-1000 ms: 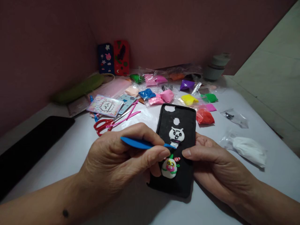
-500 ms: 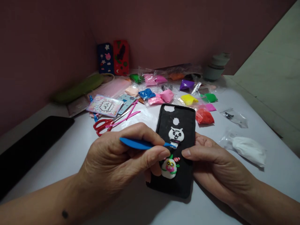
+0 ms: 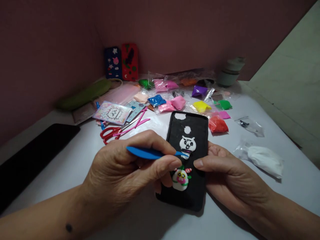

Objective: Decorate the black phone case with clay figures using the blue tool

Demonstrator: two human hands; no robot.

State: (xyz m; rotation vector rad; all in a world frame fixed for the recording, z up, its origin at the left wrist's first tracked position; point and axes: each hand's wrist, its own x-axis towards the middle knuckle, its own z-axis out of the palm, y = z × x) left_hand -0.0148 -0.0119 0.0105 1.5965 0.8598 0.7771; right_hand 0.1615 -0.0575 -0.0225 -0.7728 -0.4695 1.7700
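Two hands meet over one black phone case (image 3: 193, 128), which lies flat on the pale table (image 3: 75, 160) directly in front of the person. Its long axis runs from the near edge away towards the far wall, with the far end leaning slightly right.

The left hand (image 3: 125, 170) sits just left of the case. Its thumb and forefinger are pinched closed around a blue tool (image 3: 147, 153), and the other fingers are curled beneath it. The tool lies almost square across the case's long axis. Its handle sticks out past the case's left edge, and its thin tip points right, touching the small clay strip just under the white cat face (image 3: 187, 142) at the case's middle. A second round clay figure (image 3: 180, 177) sits nearer the person on the same face, just below the tip.

The right hand (image 3: 230, 176) clasps the case's right edge. Its thumb is laid flat on the black face beside the round figure, and its fingers are folded along the edge. Whether they reach underneath cannot be told. The left hand is therefore the nearer one to the cat face, and it comes at it from the left side.

Beyond the case's far end lie bags of coloured clay, with a red bag (image 3: 218, 125) just right of its top corner. Red scissors (image 3: 112, 131) are off to its left, and a white clay bag (image 3: 265, 160) is well to its right.
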